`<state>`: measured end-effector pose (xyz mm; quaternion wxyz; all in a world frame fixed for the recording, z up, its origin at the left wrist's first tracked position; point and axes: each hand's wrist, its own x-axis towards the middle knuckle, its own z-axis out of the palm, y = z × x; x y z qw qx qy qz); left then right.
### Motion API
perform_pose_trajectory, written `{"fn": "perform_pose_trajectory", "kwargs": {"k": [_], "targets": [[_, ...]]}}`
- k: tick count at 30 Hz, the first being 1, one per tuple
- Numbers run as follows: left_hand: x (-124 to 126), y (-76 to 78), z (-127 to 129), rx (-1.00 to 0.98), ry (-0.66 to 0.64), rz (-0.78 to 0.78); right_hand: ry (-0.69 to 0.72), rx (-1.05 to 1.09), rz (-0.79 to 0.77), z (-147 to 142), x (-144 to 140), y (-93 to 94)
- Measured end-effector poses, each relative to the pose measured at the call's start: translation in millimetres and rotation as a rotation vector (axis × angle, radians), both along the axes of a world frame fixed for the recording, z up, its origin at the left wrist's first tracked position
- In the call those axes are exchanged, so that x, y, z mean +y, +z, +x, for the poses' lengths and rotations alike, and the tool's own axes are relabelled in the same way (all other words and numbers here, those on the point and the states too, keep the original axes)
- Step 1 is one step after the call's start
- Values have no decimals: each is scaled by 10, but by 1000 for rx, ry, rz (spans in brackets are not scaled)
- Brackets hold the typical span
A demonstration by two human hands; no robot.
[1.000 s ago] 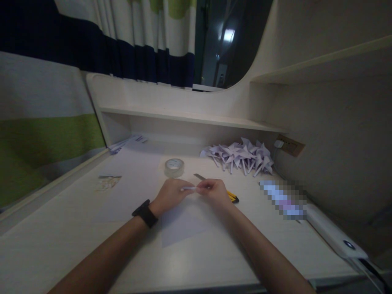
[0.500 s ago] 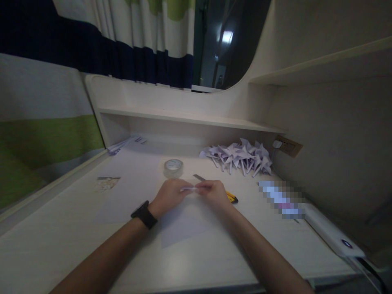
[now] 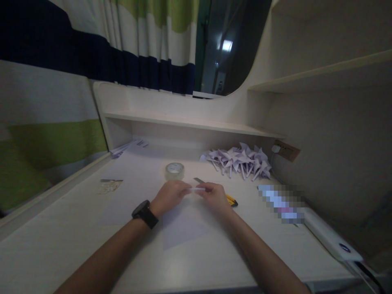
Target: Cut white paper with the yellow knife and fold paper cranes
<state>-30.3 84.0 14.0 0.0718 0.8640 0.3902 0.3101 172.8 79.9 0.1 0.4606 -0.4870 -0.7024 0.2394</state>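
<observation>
Between my hands is a thin white rolled paper stick (image 3: 199, 189), held level above the desk. My left hand (image 3: 171, 197), with a black watch on its wrist, pinches the left end. Fingers of my right hand (image 3: 214, 197) are closed on the right part. Just beneath and in front of the hands lies a white paper sheet (image 3: 182, 232). A utility knife (image 3: 231, 200) with a yellow and black handle rests under my right hand, its blade showing beyond the fingers. Behind my left hand stands a roll of clear tape (image 3: 174, 170).
Paper pinwheels (image 3: 240, 160) are heaped at the back right. Large white sheets (image 3: 131, 175) cover the left side, near small scraps and a thin metal tool (image 3: 112, 180). At right are a blurred-out object (image 3: 280, 204) and a white power strip (image 3: 329, 234). A shelf (image 3: 183, 123) runs along the back.
The paper stick shows more plainly between the fingers, with its right part now visible. Both hands stay nearly in place. The whole view has shifted slightly.
</observation>
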Motion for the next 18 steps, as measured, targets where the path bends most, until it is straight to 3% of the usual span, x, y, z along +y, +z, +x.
{"fn": "perform_pose_trajectory", "kwargs": {"k": [5,8,13,18], "targets": [[-17,60,100,-359,-64,-259,7,308,47,-97,-51,181],[-48,105,141,-564,-130,-361,79,356,134,-194,-102,325],[-100,168,154,-702,-100,-363,159,284,344,-338,-152,524],[-93,210,147,-726,-47,-336,191,275,349,-382,-47,634]]}}
